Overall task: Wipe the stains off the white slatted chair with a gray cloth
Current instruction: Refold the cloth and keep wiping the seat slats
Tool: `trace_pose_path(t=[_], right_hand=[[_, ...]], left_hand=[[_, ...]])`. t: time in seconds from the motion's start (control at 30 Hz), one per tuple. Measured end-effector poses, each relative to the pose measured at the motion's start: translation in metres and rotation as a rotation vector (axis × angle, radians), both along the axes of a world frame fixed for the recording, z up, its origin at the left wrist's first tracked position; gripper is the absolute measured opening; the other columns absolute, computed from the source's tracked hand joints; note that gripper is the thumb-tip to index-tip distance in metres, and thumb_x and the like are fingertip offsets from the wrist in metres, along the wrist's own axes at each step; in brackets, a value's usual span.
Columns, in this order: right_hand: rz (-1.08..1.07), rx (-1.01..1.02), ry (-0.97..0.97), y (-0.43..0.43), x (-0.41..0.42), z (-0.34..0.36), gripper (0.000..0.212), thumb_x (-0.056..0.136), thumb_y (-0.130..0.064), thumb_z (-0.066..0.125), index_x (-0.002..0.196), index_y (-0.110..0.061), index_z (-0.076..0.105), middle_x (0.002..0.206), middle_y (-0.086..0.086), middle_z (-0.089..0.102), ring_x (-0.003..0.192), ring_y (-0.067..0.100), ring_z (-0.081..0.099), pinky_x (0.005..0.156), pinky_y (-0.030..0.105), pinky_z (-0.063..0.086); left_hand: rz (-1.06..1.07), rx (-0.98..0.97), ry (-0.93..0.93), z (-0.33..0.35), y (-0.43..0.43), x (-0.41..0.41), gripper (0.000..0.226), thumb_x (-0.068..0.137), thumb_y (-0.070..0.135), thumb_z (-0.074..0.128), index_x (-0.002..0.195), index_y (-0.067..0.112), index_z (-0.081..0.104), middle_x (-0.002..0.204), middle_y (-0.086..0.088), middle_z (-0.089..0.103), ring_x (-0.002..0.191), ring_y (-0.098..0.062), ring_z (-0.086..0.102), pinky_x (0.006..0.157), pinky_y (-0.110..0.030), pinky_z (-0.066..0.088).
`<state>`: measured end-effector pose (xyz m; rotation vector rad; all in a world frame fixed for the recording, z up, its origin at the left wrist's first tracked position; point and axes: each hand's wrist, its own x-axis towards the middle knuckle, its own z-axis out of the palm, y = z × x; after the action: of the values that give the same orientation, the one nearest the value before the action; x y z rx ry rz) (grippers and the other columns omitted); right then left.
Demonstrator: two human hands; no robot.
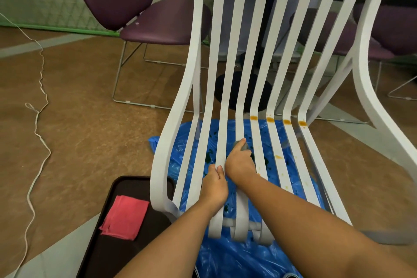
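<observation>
- Wiping step in hand: the right grip (pixel 239 161) is clamped on the gray cloth (pixel 245 147), pressing it on a middle seat slat of the white slatted chair (pixel 195 52).
- The left grip (pixel 214 185) is clamped on the neighbouring slat.
- Next, probably: carry the cloth to the orange stains (pixel 270 119) along the seat's back edge.

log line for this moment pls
left hand grips slat | right hand holds gray cloth on next slat | orange stains on right slats, not yet wiped | red cloth on tray
</observation>
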<state>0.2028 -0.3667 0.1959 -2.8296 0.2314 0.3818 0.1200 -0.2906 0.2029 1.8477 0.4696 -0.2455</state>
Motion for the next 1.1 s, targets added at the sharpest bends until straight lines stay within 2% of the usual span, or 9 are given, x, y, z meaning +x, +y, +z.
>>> trace_pose_path(t=[0.07,0.17,0.3,0.43,0.63,0.7,0.8,0.9,1.1], right_hand=[[-0.035,0.037,0.018,0.002,0.010,0.004,0.074,0.103,-0.018,0.045,0.156,0.000,-0.003,0.153,0.038,0.018,0.119,0.036,0.054,0.083,0.031,0.055],[-0.043,-0.018,0.011,0.004,0.034,-0.001,0.088,0.098,-0.015,0.052,0.152,0.008,-0.014,0.152,0.033,0.026,0.119,0.034,0.058,0.074,0.035,0.054],[-0.057,0.032,0.005,0.005,0.063,0.000,0.086,0.098,-0.013,0.049,0.152,0.008,-0.016,0.149,0.036,0.032,0.116,0.035,0.062,0.079,0.038,0.054],[-0.060,0.032,0.010,0.003,0.096,-0.003,0.084,0.098,-0.011,0.045,0.152,0.006,-0.016,0.154,0.033,0.026,0.123,0.036,0.057,0.089,0.041,0.053],[-0.136,0.124,-0.003,0.001,0.138,-0.010,0.091,0.094,-0.005,0.051,0.154,0.000,-0.018,0.148,0.031,0.035,0.118,0.040,0.058,0.087,0.045,0.052],[-0.167,0.153,-0.015,-0.001,0.150,-0.014,0.085,0.094,-0.008,0.050,0.153,0.005,-0.010,0.141,0.029,0.046,0.114,0.038,0.061,0.084,0.045,0.053],[-0.190,0.227,-0.049,-0.003,0.168,-0.015,0.056,0.100,-0.018,0.038,0.150,0.002,0.022,0.141,0.023,0.046,0.119,0.036,0.054,0.086,0.040,0.044],[-0.128,0.147,0.066,-0.007,0.185,-0.010,0.061,0.105,-0.021,0.036,0.157,-0.002,0.009,0.150,0.021,0.037,0.126,0.035,0.051,0.083,0.035,0.044],[-0.120,0.135,0.008,-0.009,0.182,-0.007,0.050,0.106,-0.027,0.039,0.145,-0.001,0.022,0.132,0.019,0.055,0.120,0.034,0.057,0.074,0.037,0.043]], left_hand=[[-0.004,-0.001,0.003,-0.001,0.001,0.001,0.032,0.109,0.039,0.024,0.101,0.019,0.048,0.082,-0.007,0.059,0.068,-0.019,0.057,0.070,-0.047,0.055],[-0.005,-0.015,0.006,-0.005,0.001,0.002,0.031,0.109,0.041,0.024,0.102,0.023,0.048,0.083,-0.013,0.061,0.067,-0.019,0.056,0.069,-0.047,0.056],[0.007,-0.011,-0.012,-0.010,0.001,0.003,0.030,0.109,0.041,0.024,0.104,0.024,0.048,0.088,-0.015,0.063,0.072,-0.018,0.058,0.076,-0.048,0.056],[0.004,0.040,-0.056,-0.016,-0.001,0.005,0.028,0.109,0.039,0.024,0.109,0.023,0.048,0.091,-0.006,0.063,0.076,-0.011,0.057,0.077,-0.037,0.052],[0.012,0.068,-0.076,-0.023,-0.001,0.008,0.031,0.109,0.039,0.025,0.104,0.023,0.051,0.090,-0.006,0.064,0.078,-0.015,0.062,0.073,-0.028,0.050],[0.022,0.068,-0.077,-0.023,-0.002,0.009,0.032,0.109,0.039,0.026,0.102,0.022,0.051,0.090,-0.005,0.064,0.082,-0.015,0.063,0.073,-0.026,0.049],[0.037,0.055,-0.079,-0.023,-0.003,0.009,0.030,0.109,0.038,0.026,0.106,0.023,0.052,0.089,0.003,0.063,0.082,-0.008,0.063,0.066,-0.015,0.044],[0.031,0.042,-0.083,-0.022,-0.006,0.011,0.031,0.109,0.038,0.026,0.114,0.022,0.052,0.092,0.009,0.061,0.083,-0.005,0.060,0.067,-0.012,0.042],[0.022,0.001,-0.065,-0.013,-0.014,0.011,0.027,0.109,0.040,0.028,0.107,0.026,0.052,0.089,0.003,0.064,0.078,-0.007,0.061,0.062,-0.011,0.046]])
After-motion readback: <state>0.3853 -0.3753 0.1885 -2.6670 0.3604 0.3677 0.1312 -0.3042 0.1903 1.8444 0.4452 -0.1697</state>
